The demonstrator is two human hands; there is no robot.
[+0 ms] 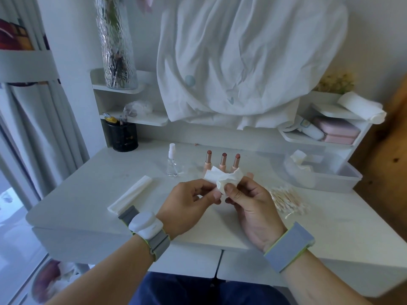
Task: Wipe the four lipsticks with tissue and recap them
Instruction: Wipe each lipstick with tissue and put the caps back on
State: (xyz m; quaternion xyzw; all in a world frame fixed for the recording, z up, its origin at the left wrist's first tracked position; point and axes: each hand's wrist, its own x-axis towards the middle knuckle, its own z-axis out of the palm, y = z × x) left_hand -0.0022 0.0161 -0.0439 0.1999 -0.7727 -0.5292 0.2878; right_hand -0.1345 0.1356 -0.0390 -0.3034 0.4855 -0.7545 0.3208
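Both forearms reach in from the bottom edge, banded at the wrists, and meet over the desk (88, 188). Left hand (187, 203) and right hand (248, 201) each pinch the crumpled white tissue (222, 179) between thumb and curled fingers, knuckles close together. Whether a lipstick sits inside the wad is hidden, so I cannot tell. Just behind the tissue, three lipsticks (223, 161) stand upright in a row, uncapped, with pinkish-brown tips and peach bases. A spray bottle (172, 160) stands left of them.
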